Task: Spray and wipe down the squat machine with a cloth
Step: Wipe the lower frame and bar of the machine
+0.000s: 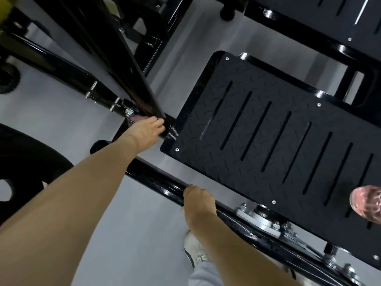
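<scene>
The light is soft and even, and the pale floor (pixel 51 120) looks bright while the black bars (pixel 123 58) stay very dark. Small white shiny spots sit on the round bar (pixel 160 186) and a pale streak on the foot plate (pixel 265 137). Straight lines bend near the edges, and the pink thing (pixel 367 203) at the right edge is blurry.

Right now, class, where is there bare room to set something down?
Bare: the black slotted tread footplate, between its left corner and the pink rounded object; also grey floor between the black round frame tube and white shoe. Crowded: the bolted joint where the left hand holds a pinkish cloth.
</scene>
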`<state>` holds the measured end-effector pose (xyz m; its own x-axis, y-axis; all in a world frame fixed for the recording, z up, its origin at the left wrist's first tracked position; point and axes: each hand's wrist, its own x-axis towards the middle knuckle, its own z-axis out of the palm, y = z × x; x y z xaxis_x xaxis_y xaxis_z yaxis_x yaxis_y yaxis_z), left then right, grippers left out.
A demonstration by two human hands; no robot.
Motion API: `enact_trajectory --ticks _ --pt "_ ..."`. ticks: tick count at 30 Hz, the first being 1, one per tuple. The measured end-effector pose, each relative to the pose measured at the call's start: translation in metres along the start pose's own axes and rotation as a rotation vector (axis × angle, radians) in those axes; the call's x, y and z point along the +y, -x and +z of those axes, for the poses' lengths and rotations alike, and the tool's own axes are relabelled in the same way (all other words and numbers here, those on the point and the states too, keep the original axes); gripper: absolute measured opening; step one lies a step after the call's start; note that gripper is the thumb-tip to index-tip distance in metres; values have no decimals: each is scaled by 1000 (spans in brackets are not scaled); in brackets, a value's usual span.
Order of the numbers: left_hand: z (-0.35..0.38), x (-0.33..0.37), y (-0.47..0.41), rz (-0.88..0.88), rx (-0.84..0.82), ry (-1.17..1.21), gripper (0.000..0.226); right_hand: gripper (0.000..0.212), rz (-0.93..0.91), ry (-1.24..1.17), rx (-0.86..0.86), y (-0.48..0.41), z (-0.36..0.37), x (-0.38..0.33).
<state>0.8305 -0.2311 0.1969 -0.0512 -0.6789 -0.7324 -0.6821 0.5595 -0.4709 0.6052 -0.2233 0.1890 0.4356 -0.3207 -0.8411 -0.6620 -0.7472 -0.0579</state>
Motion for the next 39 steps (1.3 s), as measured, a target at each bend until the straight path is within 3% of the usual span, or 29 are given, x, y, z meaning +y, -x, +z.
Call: enact_trajectory --ticks 5,12,17,20,24,27,32,37,39 --pt "-6 11 -4 -74 -157 113 41 59 -11 35 5 1 -1 3" --pt "-14 28 10 -91 -402 449 41 54 -36 57 48 5 -6 3" --pt "-25 35 15 -298 -514 830 42 56 -31 71 28 6 -6 2" --pt "-39 42 14 -378 -511 1014 34 55 -85 74 89 11 -12 7" --pt "-71 58 20 -288 -405 1221 36 69 -240 -87 264 43 0 43" --pt "-63 48 34 -300 -420 1333 40 61 -205 -158 403 72 35 81" --pt "-63 45 36 -458 -516 1191 35 54 -55 -194 404 92 70 126" --pt "-127 91 12 -275 -331 1254 34 67 43 -140 278 94 66 133" --pt "-163 115 -1 -237 -291 1360 35 51 66 -167 267 92 65 132"
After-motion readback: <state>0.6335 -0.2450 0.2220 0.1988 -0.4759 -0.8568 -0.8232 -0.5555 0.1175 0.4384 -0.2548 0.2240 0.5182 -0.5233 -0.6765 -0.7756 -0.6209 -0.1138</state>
